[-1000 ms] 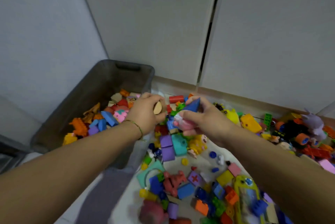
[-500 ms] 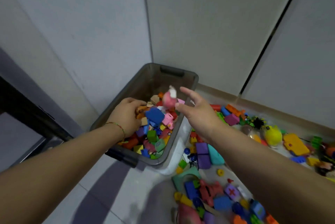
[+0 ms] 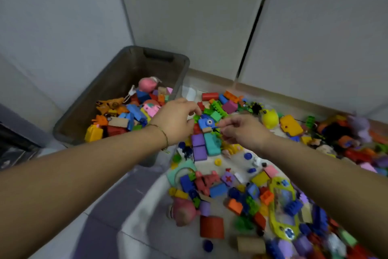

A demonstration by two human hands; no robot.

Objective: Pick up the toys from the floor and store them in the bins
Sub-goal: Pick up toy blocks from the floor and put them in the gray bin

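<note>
Dozens of toys (image 3: 218,190) are lying loose right of the bin (image 3: 130,70). I am pinching a blue block (image 3: 206,122) with my right hand (image 3: 244,133). My left hand (image 3: 176,121) is curling beside the block, but I cannot tell whether it is holding anything. Beyond the hands, the bin is sitting only partly filled.

Bin (image 3: 134,63) open on top, far end bare. Toys (image 3: 218,190) crowd the floor (image 3: 109,223) to its right, bare tiles near-left, wall (image 3: 63,28) close behind.
</note>
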